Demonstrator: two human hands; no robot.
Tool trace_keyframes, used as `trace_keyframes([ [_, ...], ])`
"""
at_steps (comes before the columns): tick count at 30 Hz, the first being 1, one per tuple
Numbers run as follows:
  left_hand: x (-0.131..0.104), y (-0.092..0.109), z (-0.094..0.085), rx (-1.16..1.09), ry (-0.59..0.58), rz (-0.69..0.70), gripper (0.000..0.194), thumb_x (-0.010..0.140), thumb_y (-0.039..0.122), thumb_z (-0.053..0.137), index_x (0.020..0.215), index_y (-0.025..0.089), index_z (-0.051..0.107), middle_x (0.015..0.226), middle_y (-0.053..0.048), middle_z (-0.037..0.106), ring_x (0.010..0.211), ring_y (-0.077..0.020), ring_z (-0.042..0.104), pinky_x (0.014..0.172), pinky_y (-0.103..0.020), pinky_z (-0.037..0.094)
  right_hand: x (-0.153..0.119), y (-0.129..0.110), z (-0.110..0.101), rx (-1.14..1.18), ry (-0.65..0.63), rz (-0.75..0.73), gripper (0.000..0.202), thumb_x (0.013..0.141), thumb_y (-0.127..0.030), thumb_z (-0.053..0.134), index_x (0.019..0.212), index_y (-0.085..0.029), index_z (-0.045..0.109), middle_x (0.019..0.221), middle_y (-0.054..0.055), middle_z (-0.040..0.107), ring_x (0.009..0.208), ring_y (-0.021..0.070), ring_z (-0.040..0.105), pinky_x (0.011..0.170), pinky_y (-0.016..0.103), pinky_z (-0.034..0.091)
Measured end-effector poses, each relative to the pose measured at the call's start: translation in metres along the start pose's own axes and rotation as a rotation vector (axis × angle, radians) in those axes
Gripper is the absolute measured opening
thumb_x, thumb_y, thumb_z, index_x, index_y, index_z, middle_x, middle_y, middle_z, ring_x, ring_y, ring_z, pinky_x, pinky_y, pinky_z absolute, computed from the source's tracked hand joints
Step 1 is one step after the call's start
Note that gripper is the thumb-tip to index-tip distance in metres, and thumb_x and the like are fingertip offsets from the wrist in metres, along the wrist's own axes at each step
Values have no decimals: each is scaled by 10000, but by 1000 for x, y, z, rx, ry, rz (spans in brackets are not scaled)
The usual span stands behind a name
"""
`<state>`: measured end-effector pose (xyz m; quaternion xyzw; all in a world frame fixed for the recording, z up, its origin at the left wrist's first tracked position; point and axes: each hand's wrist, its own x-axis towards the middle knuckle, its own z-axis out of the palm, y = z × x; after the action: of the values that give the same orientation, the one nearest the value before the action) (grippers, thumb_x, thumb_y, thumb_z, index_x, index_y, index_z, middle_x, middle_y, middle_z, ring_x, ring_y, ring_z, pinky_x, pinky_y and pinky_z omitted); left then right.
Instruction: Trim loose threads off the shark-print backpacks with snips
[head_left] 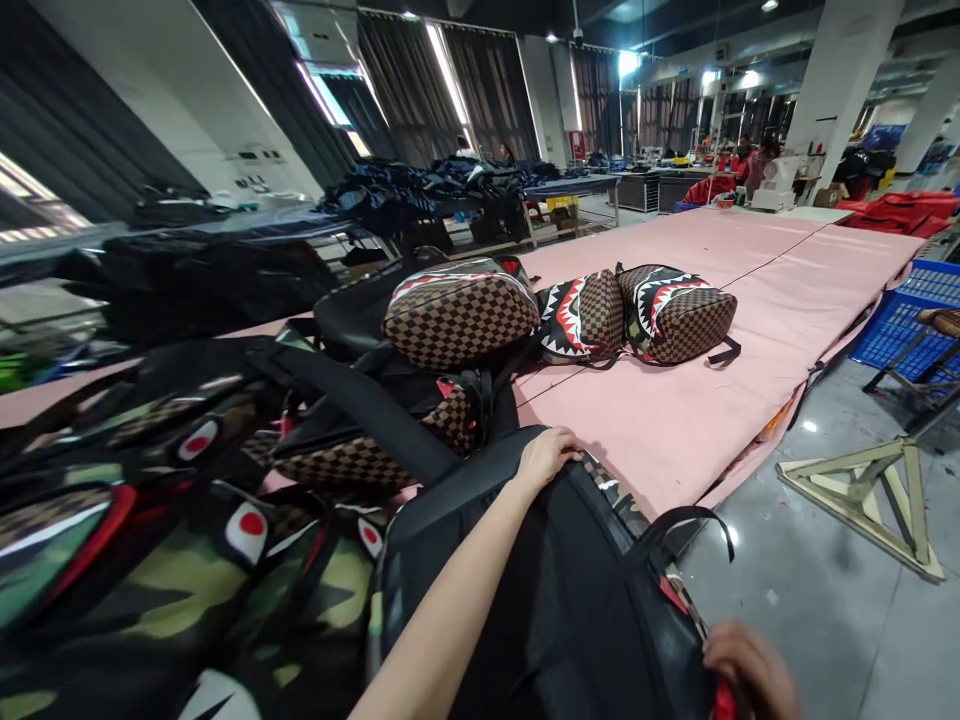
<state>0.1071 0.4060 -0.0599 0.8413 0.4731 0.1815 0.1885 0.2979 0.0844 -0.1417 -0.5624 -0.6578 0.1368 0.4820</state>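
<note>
A black backpack (555, 590) lies in front of me with its padded back side up and a checkered, camouflage side facing right. My left hand (546, 458) grips its far edge, the fingers curled over the rim. At the lower right, my right hand (754, 665) is blurred, its fingers curled at the bag's near right side beside a bit of red. A black strap loop (686, 520) sticks out from the right side. Left of this bag, camouflage backpacks (180, 570) with red-and-white eyes are piled up.
Checkered shark-mouth bags (679, 312) and a larger checkered bag (461, 310) rest on the pink-covered table (750, 380). On the floor at right are a wooden triangular frame (862, 490) and blue crates (911, 310). People sit far back near a sewing machine (780, 183).
</note>
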Motion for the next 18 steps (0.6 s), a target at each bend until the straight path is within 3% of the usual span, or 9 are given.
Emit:
trace_keyframes([
  [3, 5, -8, 2, 23, -63, 64, 157, 845, 308, 522, 896, 186, 606, 937, -47, 626, 836, -142, 572, 783, -303, 470, 46, 7, -7, 67, -38, 182, 262, 921, -338, 337, 790, -215, 528, 611, -2, 546, 537, 121, 538, 513, 210, 457],
  [7, 1, -12, 13, 69, -22, 41, 101, 822, 232, 518, 763, 192, 589, 887, -65, 631, 904, -185, 556, 824, -288, 413, 111, 6, 8, 25, -119, 315, 176, 871, -355, 450, 820, -198, 509, 644, -18, 549, 574, 116, 536, 563, 214, 443],
  [10, -5, -14, 20, 86, 50, -43, 130, 845, 220, 447, 807, 175, 563, 896, -97, 621, 901, -214, 560, 804, -315, 401, 151, 4, 29, -103, -218, 293, 161, 841, -319, 497, 928, -186, 521, 796, 19, 613, 732, 155, 585, 674, 257, 456],
  [13, -8, -14, 23, 62, 104, -134, 133, 845, 226, 426, 799, 179, 542, 821, -98, 625, 820, -226, 580, 738, -323, 402, 183, 0, 49, -217, -291, 244, 229, 888, -216, 396, 1073, -158, 517, 962, 76, 630, 903, 178, 585, 767, 273, 436],
  [18, -7, -17, 27, -84, 213, -289, 152, 835, 221, 389, 725, 203, 492, 710, -66, 623, 694, -211, 591, 632, -294, 393, 221, -6, 69, -378, -457, 235, 266, 892, -287, 454, 1146, -241, 519, 960, 40, 653, 877, 177, 614, 698, 243, 417],
])
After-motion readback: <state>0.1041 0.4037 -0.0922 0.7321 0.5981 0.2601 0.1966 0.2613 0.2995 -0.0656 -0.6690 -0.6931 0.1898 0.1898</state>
